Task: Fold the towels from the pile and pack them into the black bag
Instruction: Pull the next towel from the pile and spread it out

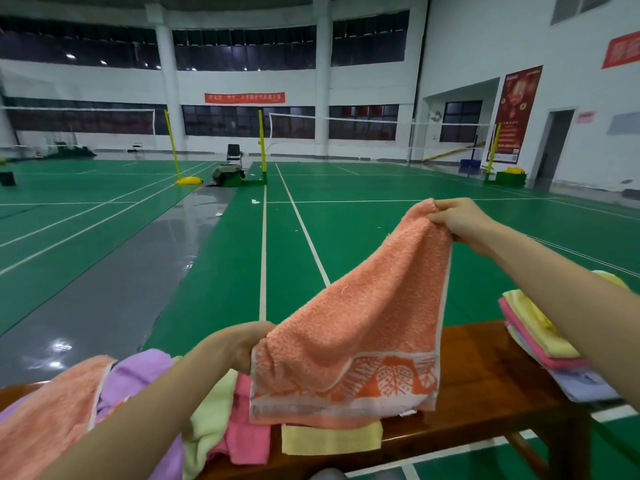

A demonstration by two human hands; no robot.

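An orange towel (360,327) with a patterned white band hangs in the air over a brown wooden bench (485,386). My left hand (242,344) grips its near left corner, low above the pile. My right hand (460,220) pinches the far corner, held high to the right. The loose pile (138,410) of orange, purple, light green, pink and yellow towels lies on the bench's left part. A stack of folded towels (540,341) in yellow, pink and lavender rests at the bench's right end, partly behind my right forearm. No black bag is in view.
Beyond the bench stretches a green badminton court floor (346,220) with white lines and a grey strip to the left. Yellow net posts (262,147), nets, a chair (234,152) and a dark bundle stand far off by the white walls.
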